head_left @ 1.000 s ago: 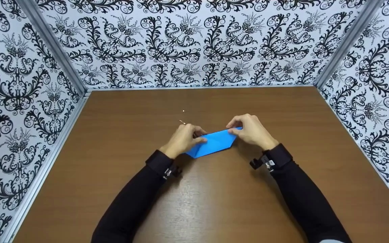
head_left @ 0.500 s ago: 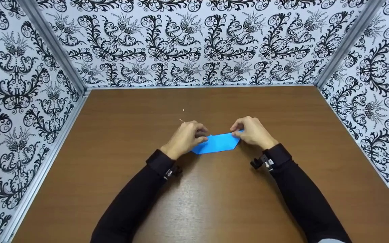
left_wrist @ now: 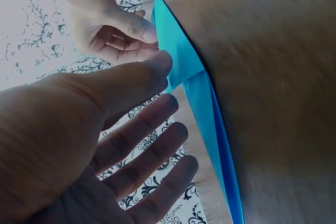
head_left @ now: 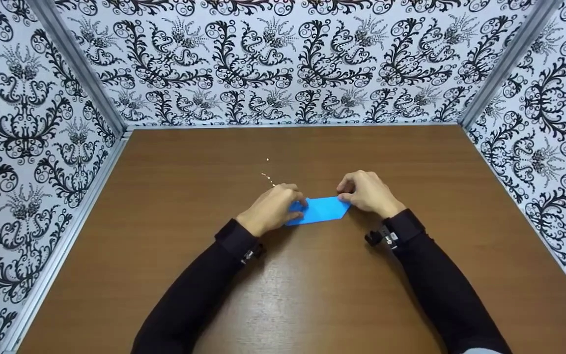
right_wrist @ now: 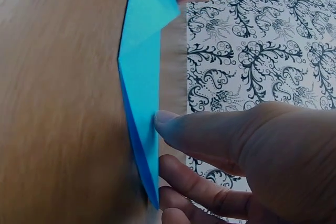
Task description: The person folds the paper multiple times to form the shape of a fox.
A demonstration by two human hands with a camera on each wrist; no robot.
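A folded sheet of blue paper (head_left: 325, 209) lies low over the tabletop between the two hands. My left hand (head_left: 274, 207) is at its left end, thumb and index finger close together at a folded flap (left_wrist: 178, 51); the other fingers are spread, as the left wrist view shows. At the right end, my right hand (head_left: 369, 193) pinches the upper edge, thumb (right_wrist: 170, 123) on the near face and fingers behind. Layers of the paper (right_wrist: 142, 72) part slightly along its lower edge in the right wrist view.
The brown wooden table (head_left: 204, 305) is bordered by patterned white-and-black walls (head_left: 273, 64) at the back and sides. Several tiny pale specks (head_left: 268, 177) lie on the table just beyond the left hand. Both wrists carry small cameras.
The paper has levelled out and shifted slightly right. My left hand has moved a little right, over its left end; my right hand has moved slightly right, keeping its pinch.
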